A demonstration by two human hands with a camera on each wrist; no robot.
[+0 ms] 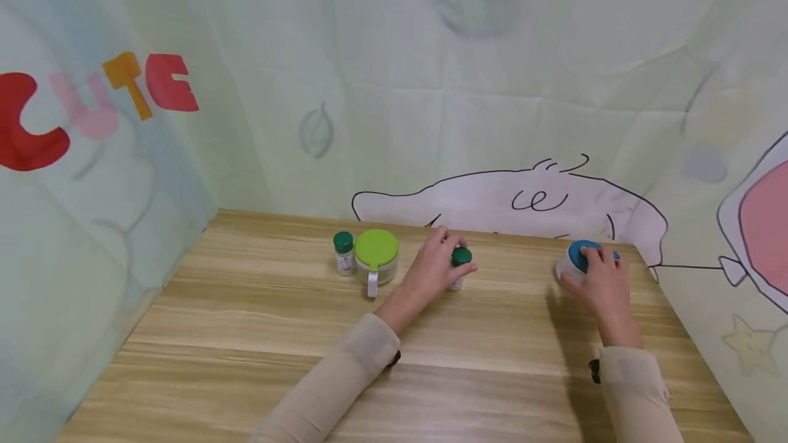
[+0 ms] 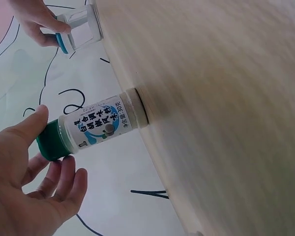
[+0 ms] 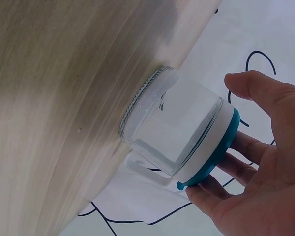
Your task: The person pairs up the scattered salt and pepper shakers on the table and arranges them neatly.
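In the head view, my left hand (image 1: pixel 434 262) is at a small seasoning bottle (image 1: pixel 462 258) with a green cap. The left wrist view shows the thumb and fingers curved round the cap (image 2: pixel 53 141), with the labelled bottle's base at the tabletop. Off to the right, my right hand (image 1: pixel 603 282) reaches over a clear glass jar (image 1: pixel 572 272) with a blue lid. Seen from the right wrist, its fingers (image 3: pixel 241 169) touch the far side of the lid (image 3: pixel 214 152), while the thumb stands apart from it. The jar (image 3: pixel 172 118) has a side handle and stands upright.
Left of my left hand, a handled glass jar (image 1: pixel 386 273) with a lime-green lid stands beside another green-capped seasoning bottle (image 1: pixel 345 258). Printed cloth (image 1: pixel 394 122) walls the back and sides of the wooden table (image 1: pixel 492 361).
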